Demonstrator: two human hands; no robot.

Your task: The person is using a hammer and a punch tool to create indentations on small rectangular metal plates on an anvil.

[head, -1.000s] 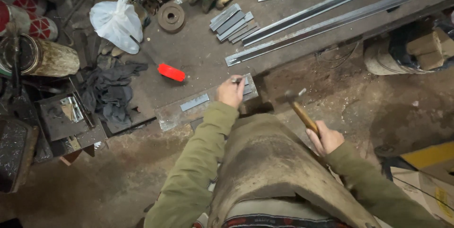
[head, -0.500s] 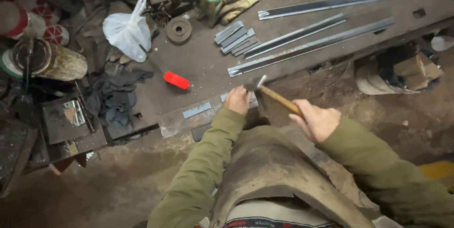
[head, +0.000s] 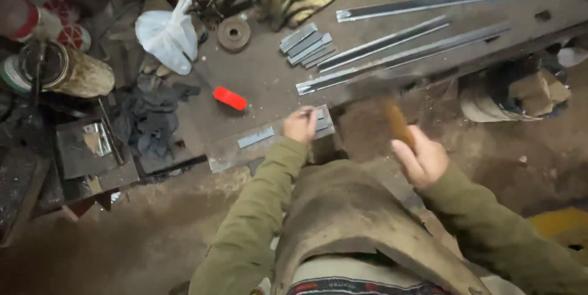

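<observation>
My left hand (head: 300, 125) presses on a small stack of flat metal pieces (head: 323, 120) at the front edge of the dark workbench (head: 263, 81); it seems to pinch something thin, too small to make out. To the right, off the bench edge, my right hand (head: 422, 161) grips the wooden handle of a hammer (head: 397, 122). The hammer is blurred with motion and its head cannot be made out. Both sleeves are olive green.
On the bench lie a short flat metal strip (head: 255, 137), a red-handled tool (head: 229, 98), a white plastic bag (head: 166, 32), a round metal disc (head: 234, 33), several short strips (head: 306, 44) and long metal bars (head: 416, 44). Dark cloth (head: 150, 120) and tins (head: 55, 71) crowd the left.
My right hand swung the hammer up from low right to the metal pieces by my left hand, and has now pulled it back to the right. My left hand stays in place.
</observation>
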